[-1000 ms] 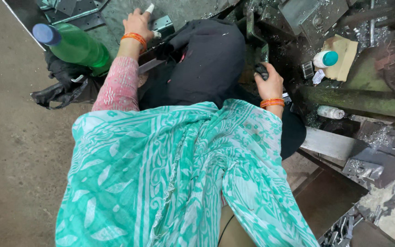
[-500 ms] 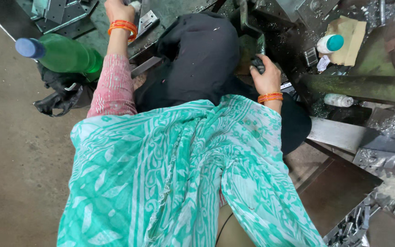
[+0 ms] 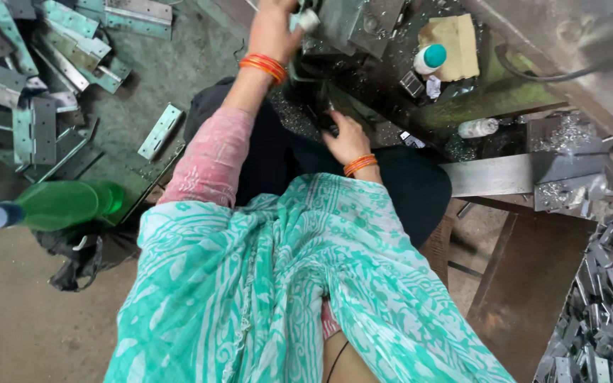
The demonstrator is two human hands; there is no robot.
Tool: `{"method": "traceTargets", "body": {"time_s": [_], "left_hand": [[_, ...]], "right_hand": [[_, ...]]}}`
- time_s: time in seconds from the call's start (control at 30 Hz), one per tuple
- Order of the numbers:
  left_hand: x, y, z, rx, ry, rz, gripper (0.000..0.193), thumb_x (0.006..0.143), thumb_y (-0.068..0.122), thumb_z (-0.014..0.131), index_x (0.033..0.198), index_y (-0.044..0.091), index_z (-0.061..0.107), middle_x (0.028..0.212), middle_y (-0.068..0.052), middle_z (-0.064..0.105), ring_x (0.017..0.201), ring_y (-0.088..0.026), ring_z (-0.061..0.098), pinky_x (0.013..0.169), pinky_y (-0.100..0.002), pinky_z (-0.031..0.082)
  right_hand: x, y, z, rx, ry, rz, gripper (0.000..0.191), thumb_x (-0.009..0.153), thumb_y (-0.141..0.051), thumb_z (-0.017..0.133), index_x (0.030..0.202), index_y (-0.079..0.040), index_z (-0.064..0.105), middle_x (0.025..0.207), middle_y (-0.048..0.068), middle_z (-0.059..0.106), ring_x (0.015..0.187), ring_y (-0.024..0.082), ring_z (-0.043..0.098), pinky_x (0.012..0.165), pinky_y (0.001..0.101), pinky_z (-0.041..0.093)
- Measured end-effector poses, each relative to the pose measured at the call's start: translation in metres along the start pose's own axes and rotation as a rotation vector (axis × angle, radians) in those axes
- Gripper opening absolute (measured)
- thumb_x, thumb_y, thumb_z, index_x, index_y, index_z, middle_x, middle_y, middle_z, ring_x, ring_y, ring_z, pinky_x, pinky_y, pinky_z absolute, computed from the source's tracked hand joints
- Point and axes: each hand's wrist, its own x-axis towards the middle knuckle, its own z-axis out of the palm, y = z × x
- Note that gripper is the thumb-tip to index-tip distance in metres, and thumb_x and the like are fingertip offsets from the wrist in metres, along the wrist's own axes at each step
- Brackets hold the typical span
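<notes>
1. I see my left hand (image 3: 272,32) stretched forward at the press (image 3: 352,25), fingers closed on a small pale metal piece (image 3: 308,19) held against it.
2. My right hand (image 3: 344,138) is lower and nearer me, wrapped around a dark knob (image 3: 326,122) at the machine's front edge.
3. Orange bangles (image 3: 264,67) ring both wrists.
4. Metal brackets (image 3: 44,64) lie piled on the floor to my left.
5. A green bottle (image 3: 54,206) lies on its side beside my left knee.
</notes>
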Motion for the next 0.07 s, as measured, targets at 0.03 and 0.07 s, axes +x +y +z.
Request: {"method": "traceTargets", "body": {"time_s": [0.03, 0.07], "left_hand": [[0.000, 0.019, 0.017, 0.230, -0.067, 0.221, 0.046, 0.077, 0.039, 0.081, 0.107, 0.005, 0.077, 0.109, -0.016, 0.071, 0.105, -0.035, 0.065, 0.097, -0.058, 0.043], [0.002, 0.037, 0.032, 0.458, -0.128, 0.442, 0.052, 0.072, 0.043, 0.082, 0.108, 0.005, 0.077, 0.116, -0.017, 0.068, 0.115, -0.041, 0.059, 0.106, -0.067, 0.036]], "right_hand": [[-0.001, -0.010, -0.008, -0.041, -0.006, 0.011, 0.055, 0.082, -0.030, 0.075, 0.133, -0.012, 0.062, 0.123, 0.019, 0.068, 0.115, 0.041, 0.064, 0.095, 0.0501, 0.052], [-0.019, 0.013, -0.040, -0.046, 0.004, 0.018, 0.055, 0.082, -0.030, 0.075, 0.133, -0.012, 0.062, 0.123, 0.019, 0.068, 0.115, 0.041, 0.064, 0.095, 0.0501, 0.052]]}}
